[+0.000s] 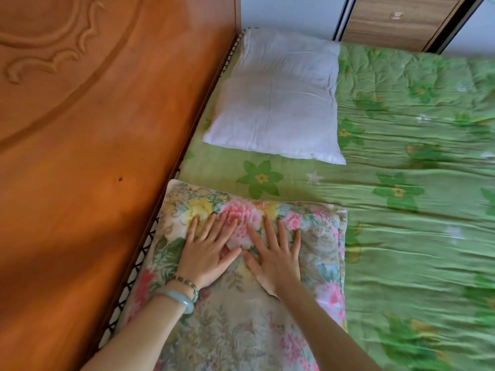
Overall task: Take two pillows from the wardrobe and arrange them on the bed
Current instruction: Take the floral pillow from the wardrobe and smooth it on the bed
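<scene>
Pressing flat and open, the left hand (pixel 207 257) and right hand (pixel 273 259) smooth the floral pillow (pixel 241 330) by the headboard (pixel 93 156); the white pillow (pixel 278 95) lies beyond on the bed (pixel 415 210). Arranging looks nearly done; next, probably squaring it.

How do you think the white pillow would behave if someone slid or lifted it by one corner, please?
The white pillow looks soft and creased, so it would probably sag rather than hold its shape. It seems plump but likely light for its size. Lying flat on the wrinkled green bedspread, it should drag the cloth a little rather than glide, and it cannot roll.
</scene>
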The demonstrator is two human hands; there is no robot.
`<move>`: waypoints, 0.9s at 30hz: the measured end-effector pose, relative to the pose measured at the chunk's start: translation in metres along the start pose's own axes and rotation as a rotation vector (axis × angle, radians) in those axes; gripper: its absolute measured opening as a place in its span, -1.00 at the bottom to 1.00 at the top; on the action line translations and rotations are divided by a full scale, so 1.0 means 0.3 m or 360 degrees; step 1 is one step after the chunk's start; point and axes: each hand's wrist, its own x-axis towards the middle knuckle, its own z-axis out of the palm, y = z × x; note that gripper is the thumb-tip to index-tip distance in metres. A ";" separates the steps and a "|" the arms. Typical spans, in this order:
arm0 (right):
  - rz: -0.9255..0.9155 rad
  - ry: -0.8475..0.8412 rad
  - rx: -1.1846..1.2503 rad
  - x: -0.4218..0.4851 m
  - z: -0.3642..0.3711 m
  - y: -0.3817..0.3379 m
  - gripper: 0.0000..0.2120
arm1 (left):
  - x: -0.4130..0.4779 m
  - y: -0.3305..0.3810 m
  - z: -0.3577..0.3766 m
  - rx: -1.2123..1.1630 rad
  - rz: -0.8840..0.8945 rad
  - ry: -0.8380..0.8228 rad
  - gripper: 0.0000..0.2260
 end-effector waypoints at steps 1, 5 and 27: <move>-0.0029 -0.0040 0.0033 -0.004 -0.019 0.001 -0.44 | -0.003 -0.005 -0.015 -0.0008 0.0025 -0.0011 -0.36; 0.0040 0.0052 0.0149 -0.143 -0.086 0.072 -0.43 | -0.138 -0.054 -0.059 -0.0208 0.0079 0.0076 -0.42; 0.1619 0.0164 0.1959 -0.224 -0.086 0.366 -0.75 | -0.300 -0.244 0.029 -0.1573 -0.1608 0.0470 -0.62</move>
